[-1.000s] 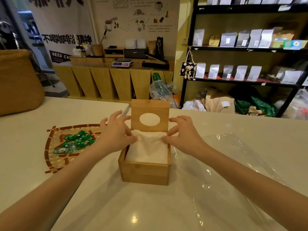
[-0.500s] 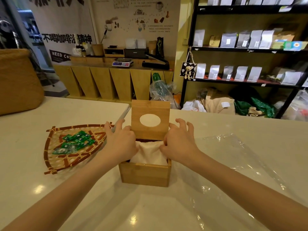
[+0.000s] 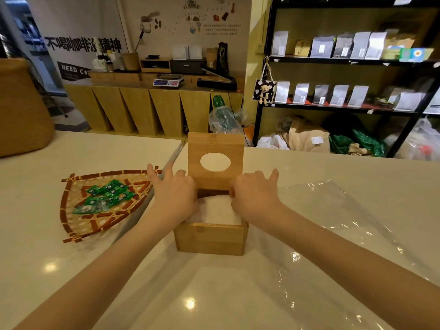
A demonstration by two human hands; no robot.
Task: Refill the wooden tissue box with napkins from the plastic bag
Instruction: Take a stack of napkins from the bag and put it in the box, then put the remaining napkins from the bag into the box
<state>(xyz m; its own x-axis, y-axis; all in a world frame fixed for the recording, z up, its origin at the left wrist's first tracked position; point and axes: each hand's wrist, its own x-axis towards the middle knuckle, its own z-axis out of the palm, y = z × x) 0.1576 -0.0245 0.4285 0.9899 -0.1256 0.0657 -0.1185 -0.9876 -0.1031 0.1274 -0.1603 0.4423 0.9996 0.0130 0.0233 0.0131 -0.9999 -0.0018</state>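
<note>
The wooden tissue box [image 3: 209,239] stands on the white counter in front of me, its hinged lid [image 3: 215,160] with an oval hole raised upright at the back. A white stack of napkins [image 3: 217,211] lies inside, its top below the rim. My left hand [image 3: 171,195] rests at the box's left edge with fingers curled down onto the stack. At the right edge, my right hand [image 3: 254,194] does the same. The fingertips are hidden inside the box. The clear plastic bag [image 3: 338,225] lies flat and empty to the right.
A woven bamboo tray [image 3: 71,225] holding several green sachets sits left of the box. A large brown woven basket [image 3: 21,108] stands at the far left of the counter. Behind are a wooden cabinet and black shelves with pouches.
The napkin stack has gone down from above the rim into the box. Both hands have followed it down and now sit lower, at the box's side edges.
</note>
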